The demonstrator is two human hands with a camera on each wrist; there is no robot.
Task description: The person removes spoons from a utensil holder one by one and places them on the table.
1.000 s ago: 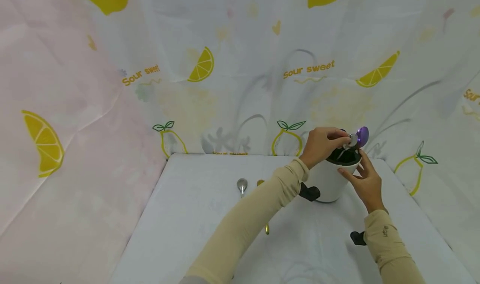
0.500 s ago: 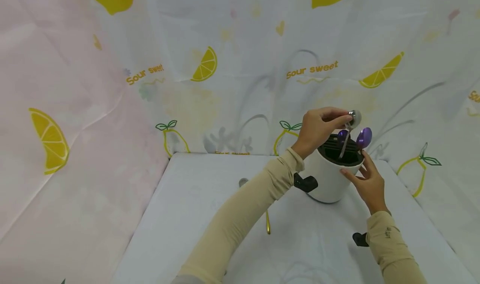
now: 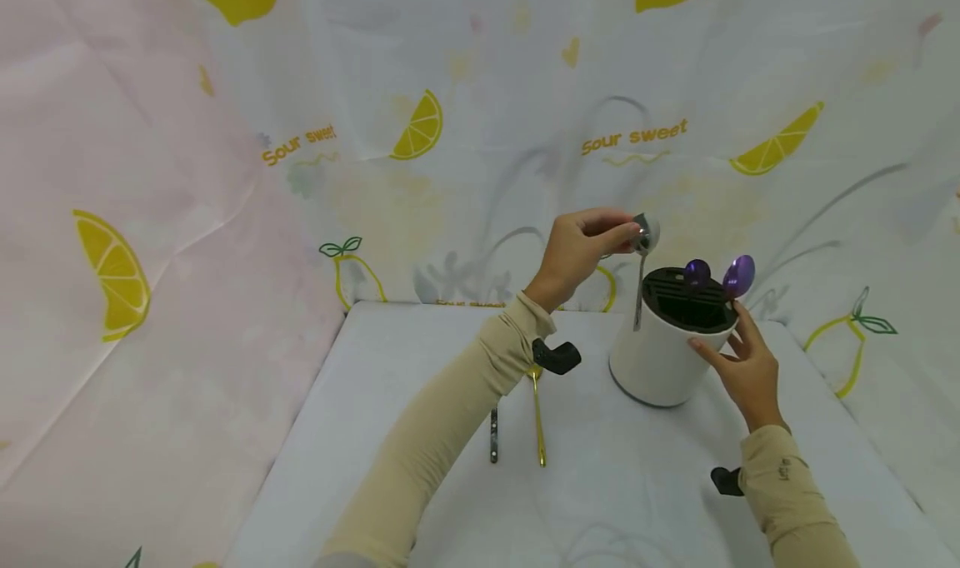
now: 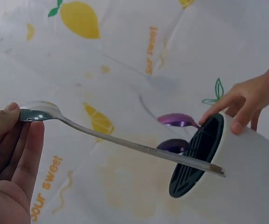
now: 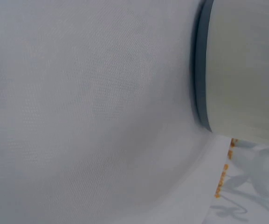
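My left hand (image 3: 573, 247) pinches a silver spoon (image 4: 125, 143) by its bowl, its handle pointing down. The handle end overlaps the left side of the white utensil holder (image 3: 652, 364) in the head view, outside the slotted black top. My right hand (image 3: 746, 372) grips the holder's right side near the rim, thumb in front and fingers farther round. Two purple spoons stand in the holder: one bowl (image 3: 739, 276) rises beside the right fingers, the other spoon bowl (image 3: 697, 272) sits behind the opening. In the right wrist view only the holder's base (image 5: 202, 70) shows.
A gold spoon (image 3: 538, 422) lies on the white table (image 3: 600, 485) left of the holder. Beside it is a dark riveted handle (image 3: 493, 439), its upper part hidden by the left sleeve. A lemon-printed cloth (image 3: 480, 93) rises behind the table.
My left hand has lifted the silver spoon up out of the holder and moved it left, so the handle hangs outside. My right hand has stayed at the holder.
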